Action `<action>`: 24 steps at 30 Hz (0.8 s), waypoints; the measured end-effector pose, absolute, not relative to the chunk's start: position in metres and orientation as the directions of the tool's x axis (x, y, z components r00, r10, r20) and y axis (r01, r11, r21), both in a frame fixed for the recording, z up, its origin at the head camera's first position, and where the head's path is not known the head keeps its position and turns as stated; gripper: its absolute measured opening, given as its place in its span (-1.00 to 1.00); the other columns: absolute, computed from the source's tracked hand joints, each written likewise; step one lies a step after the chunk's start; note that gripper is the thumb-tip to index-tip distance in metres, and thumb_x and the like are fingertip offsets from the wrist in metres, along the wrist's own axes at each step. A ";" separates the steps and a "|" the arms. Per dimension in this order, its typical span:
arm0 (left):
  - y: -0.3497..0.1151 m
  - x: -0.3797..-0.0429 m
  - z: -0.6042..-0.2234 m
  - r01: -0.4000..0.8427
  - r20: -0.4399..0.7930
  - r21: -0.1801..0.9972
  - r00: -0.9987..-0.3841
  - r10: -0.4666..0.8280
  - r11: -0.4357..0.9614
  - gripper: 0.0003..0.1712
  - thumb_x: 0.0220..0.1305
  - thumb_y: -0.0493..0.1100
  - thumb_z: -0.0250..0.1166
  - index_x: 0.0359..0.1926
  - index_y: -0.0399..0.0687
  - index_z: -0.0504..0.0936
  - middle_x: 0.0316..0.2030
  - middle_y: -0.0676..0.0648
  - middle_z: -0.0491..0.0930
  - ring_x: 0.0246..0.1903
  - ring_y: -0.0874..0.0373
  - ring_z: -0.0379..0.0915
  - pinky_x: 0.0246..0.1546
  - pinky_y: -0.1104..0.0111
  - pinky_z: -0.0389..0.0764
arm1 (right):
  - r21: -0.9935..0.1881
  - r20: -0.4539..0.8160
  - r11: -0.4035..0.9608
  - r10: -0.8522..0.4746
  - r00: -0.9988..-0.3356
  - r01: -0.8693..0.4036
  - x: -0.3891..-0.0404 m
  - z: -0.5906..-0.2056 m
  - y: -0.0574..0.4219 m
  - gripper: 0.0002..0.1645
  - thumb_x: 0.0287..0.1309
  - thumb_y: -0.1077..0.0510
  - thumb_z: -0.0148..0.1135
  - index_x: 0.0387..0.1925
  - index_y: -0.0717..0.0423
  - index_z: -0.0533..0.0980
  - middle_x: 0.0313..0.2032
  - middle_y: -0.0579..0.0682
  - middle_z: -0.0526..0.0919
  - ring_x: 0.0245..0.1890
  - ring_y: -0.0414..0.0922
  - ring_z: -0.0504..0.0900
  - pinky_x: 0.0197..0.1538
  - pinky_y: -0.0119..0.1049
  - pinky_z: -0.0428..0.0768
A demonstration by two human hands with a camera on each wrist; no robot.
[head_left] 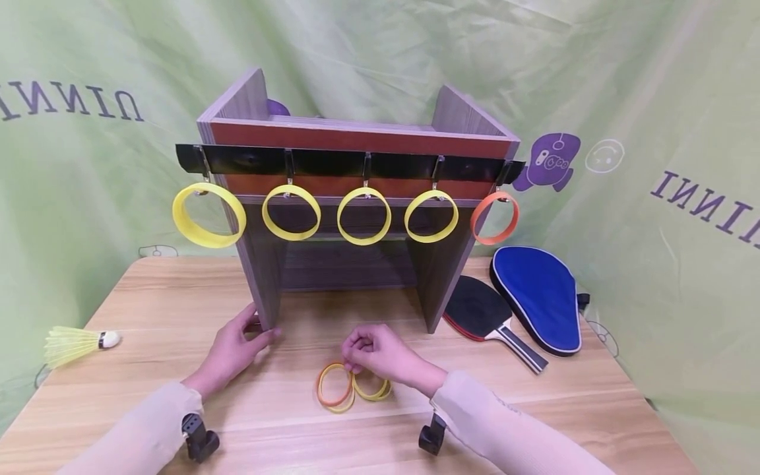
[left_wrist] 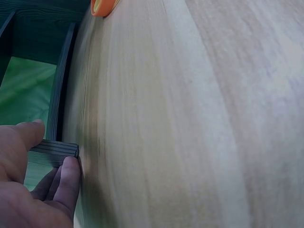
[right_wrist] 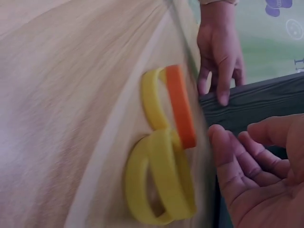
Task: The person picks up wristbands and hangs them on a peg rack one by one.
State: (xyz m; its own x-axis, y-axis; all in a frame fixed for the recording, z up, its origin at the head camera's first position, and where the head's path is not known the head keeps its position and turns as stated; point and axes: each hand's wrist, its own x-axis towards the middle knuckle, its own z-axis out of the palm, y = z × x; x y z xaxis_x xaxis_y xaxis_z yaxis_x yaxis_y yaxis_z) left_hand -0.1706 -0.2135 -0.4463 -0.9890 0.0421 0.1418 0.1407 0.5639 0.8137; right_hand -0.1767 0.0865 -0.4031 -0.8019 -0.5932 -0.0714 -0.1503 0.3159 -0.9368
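Observation:
My left hand [head_left: 234, 346] grips the lower front edge of the left side panel of a grey wooden shelf [head_left: 261, 264], thumb on one face and fingers on the other. Just in front of the shelf, several loose silicone wristbands lie on the table, an orange one [right_wrist: 180, 107] overlapping a yellow one, with more yellow wristbands [right_wrist: 164, 171] beside them. Over these hovers my right hand [head_left: 382, 353], its fingers loosely bent with nothing between them. From hooks on the shelf's black strip [head_left: 332, 161] hang several yellow wristbands [head_left: 202, 239] and, at the right end, an orange wristband [head_left: 474, 221].
To the right of the shelf lie a black table tennis bat [head_left: 477, 307] and a blue bat case [head_left: 537, 293]. A yellow shuttlecock [head_left: 74, 344] is on the table's left side. Green printed cloth [head_left: 665, 99] hangs behind the wooden table [head_left: 285, 435].

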 end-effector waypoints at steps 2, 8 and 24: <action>-0.214 -0.171 -0.445 0.138 0.139 0.813 -0.989 0.041 0.566 -0.26 0.45 -0.13 0.36 0.52 -0.21 0.30 0.22 -0.47 0.60 0.15 -0.32 0.63 0.19 -0.14 0.61 | -0.925 -0.088 0.347 -0.589 -0.803 -0.153 -0.177 -0.406 0.089 -0.88 0.36 0.39 0.20 -0.18 0.44 0.59 -0.34 0.31 0.73 -0.41 -0.13 0.75 -0.22 -0.20 0.79; -0.214 -0.171 -0.443 0.134 0.139 0.809 -0.990 0.035 0.572 -0.27 0.43 -0.14 0.38 0.51 -0.19 0.33 0.21 -0.44 0.62 0.14 -0.30 0.64 0.17 -0.08 0.62 | -0.892 -0.106 0.412 -0.589 -0.801 -0.185 -0.178 -0.411 0.091 -0.92 0.34 0.37 0.25 -0.22 0.39 0.59 -0.45 0.26 0.70 -0.54 -0.20 0.66 -0.40 -0.32 0.72; -0.214 -0.171 -0.448 0.131 0.141 0.798 -0.990 0.030 0.589 -0.28 0.43 -0.14 0.38 0.50 -0.19 0.34 0.19 -0.42 0.64 0.13 -0.28 0.65 0.10 0.05 0.65 | -0.727 -0.172 0.624 -0.569 -0.804 -0.287 -0.173 -0.413 0.082 -0.86 0.27 0.23 0.40 -0.38 0.21 0.63 -0.68 -0.21 0.49 -0.68 -0.35 0.45 -0.55 -0.51 0.35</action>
